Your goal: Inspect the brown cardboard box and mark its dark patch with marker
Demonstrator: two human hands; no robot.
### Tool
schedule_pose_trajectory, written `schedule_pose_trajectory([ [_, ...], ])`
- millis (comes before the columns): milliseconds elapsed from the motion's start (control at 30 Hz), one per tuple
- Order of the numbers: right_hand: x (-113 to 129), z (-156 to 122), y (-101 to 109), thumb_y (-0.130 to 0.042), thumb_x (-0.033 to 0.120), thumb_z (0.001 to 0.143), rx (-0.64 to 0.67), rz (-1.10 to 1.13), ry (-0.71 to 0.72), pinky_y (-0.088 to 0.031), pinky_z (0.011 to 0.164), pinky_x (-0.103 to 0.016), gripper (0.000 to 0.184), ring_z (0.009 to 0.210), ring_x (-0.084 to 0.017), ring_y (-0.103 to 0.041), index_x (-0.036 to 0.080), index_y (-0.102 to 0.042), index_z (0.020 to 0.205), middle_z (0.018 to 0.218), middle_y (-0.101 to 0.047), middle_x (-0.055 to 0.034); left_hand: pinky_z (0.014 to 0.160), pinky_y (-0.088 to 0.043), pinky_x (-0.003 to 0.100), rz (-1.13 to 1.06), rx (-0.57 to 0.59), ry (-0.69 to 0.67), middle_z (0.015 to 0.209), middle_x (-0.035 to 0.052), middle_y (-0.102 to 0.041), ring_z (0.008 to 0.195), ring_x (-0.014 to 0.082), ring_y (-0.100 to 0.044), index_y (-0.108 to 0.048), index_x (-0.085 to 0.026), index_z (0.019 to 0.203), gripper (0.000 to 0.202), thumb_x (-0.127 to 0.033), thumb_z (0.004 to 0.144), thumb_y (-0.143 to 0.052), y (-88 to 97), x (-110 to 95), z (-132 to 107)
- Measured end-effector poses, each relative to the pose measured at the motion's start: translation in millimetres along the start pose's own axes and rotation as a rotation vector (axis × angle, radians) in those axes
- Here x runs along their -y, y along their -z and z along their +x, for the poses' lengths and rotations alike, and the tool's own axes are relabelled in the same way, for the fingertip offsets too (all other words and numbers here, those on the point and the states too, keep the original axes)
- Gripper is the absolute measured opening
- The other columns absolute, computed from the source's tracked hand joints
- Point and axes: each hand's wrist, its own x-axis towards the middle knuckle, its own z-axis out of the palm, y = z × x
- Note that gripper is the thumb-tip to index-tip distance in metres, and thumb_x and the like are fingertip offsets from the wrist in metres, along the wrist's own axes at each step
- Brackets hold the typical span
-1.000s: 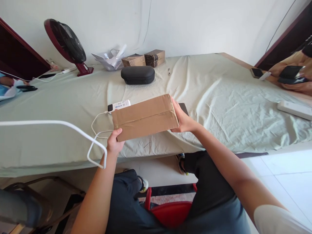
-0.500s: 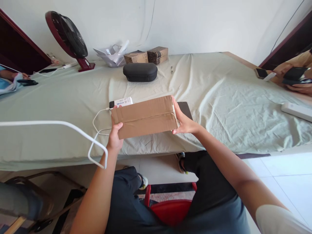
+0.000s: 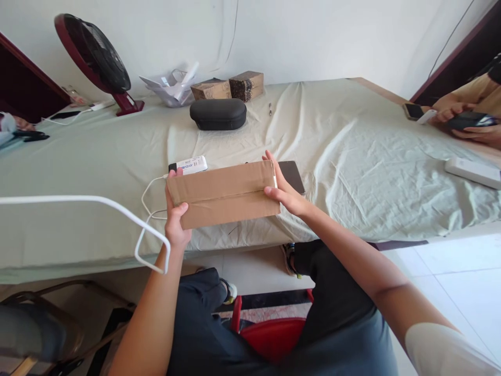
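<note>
A long brown cardboard box (image 3: 225,194) is held up above the front of the cloth-covered table, its seamed face towards me and its right end slightly higher. My left hand (image 3: 177,219) grips the left end, thumb on the near face and fingers behind. At the right end, my right hand (image 3: 282,189) clasps the box with the thumb over the near face and the fingers at the far side. Behind the box lies a white power bank (image 3: 190,165) with a black end and a white cable. A dark flat object (image 3: 291,176) is partly hidden behind my right hand.
Farther back are a black zip case (image 3: 218,114), two small cardboard boxes (image 3: 246,85), a plastic bag (image 3: 172,90) and a red fan (image 3: 96,57). A white cable (image 3: 78,198) hangs across the left foreground. Another person's hands (image 3: 469,122) hold a dark object at right, near a white bar (image 3: 473,172).
My right thumb has moved from the box's end edge onto its near face. The view has shifted slightly; the box stays in both hands.
</note>
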Motion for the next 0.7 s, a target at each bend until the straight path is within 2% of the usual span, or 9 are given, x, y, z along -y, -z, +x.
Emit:
schedule_pose_trajectory([
  [100, 4, -1, -3, -0.071, 0.073, 0.083, -0.049, 0.036, -0.018, -0.014, 0.137, -0.067, 0.112, 0.167, -0.042, -0.018, 0.033, -0.017, 0.172, 0.181, -0.020, -0.0108, 0.140, -0.030, 0.056, 0.087, 0.014, -0.014, 0.174, -0.0107, -0.043, 0.169, 0.0322, -0.029, -0.051, -0.048, 0.160, 0.072, -0.051, 0.090, -0.067, -1.4, 1, 0],
  [200, 13, -4, -2, -0.070, 0.065, 0.082, -0.089, 0.073, -0.029, -0.029, 0.132, -0.068, 0.096, 0.151, -0.042, -0.041, 0.033, -0.030, 0.163, 0.165, -0.042, -0.0107, 0.141, -0.029, 0.052, 0.084, 0.029, -0.019, 0.174, -0.0102, -0.043, 0.169, 0.0313, -0.030, -0.055, -0.047, 0.156, 0.069, -0.050, 0.089, -0.071, -7.1, -3, -1],
  [300, 20, -6, -1, -0.068, 0.060, 0.082, -0.124, 0.061, -0.025, -0.030, 0.130, -0.068, 0.085, 0.148, -0.042, -0.042, 0.034, -0.037, 0.158, 0.161, -0.046, -0.0093, 0.140, -0.029, 0.049, 0.037, 0.028, -0.022, 0.172, -0.0080, -0.046, 0.166, 0.0303, -0.035, -0.058, -0.044, 0.154, 0.066, -0.039, 0.089, -0.073, -11.6, -5, 0],
  [433, 20, -5, 1, -0.069, 0.061, 0.082, -0.115, 0.055, -0.029, -0.031, 0.129, -0.068, 0.086, 0.148, -0.042, -0.041, 0.034, -0.036, 0.157, 0.159, -0.044, -0.0108, 0.137, -0.032, 0.047, 0.045, 0.003, -0.010, 0.169, -0.0055, -0.050, 0.159, 0.0301, -0.044, -0.062, -0.042, 0.148, 0.065, -0.031, 0.085, -0.074, -11.1, -2, 4],
  [600, 11, 0, 6, -0.074, 0.066, 0.079, -0.065, 0.041, -0.044, -0.029, 0.130, -0.068, 0.095, 0.152, -0.043, -0.036, 0.034, -0.031, 0.158, 0.164, -0.035, -0.0118, 0.138, -0.028, 0.052, 0.123, -0.015, 0.028, 0.171, -0.0061, -0.048, 0.162, 0.0314, -0.039, -0.062, -0.043, 0.144, 0.066, -0.032, 0.081, -0.078, -6.3, 0, 5],
  [700, 9, 0, 8, -0.077, 0.065, 0.079, -0.025, 0.074, -0.080, -0.035, 0.128, -0.067, 0.098, 0.150, -0.041, -0.040, 0.035, -0.026, 0.158, 0.161, -0.038, -0.0112, 0.139, -0.025, 0.054, 0.185, -0.001, 0.044, 0.173, -0.0056, -0.044, 0.164, 0.0331, -0.036, -0.059, -0.043, 0.147, 0.068, -0.033, 0.082, -0.076, -3.5, -1, 4],
])
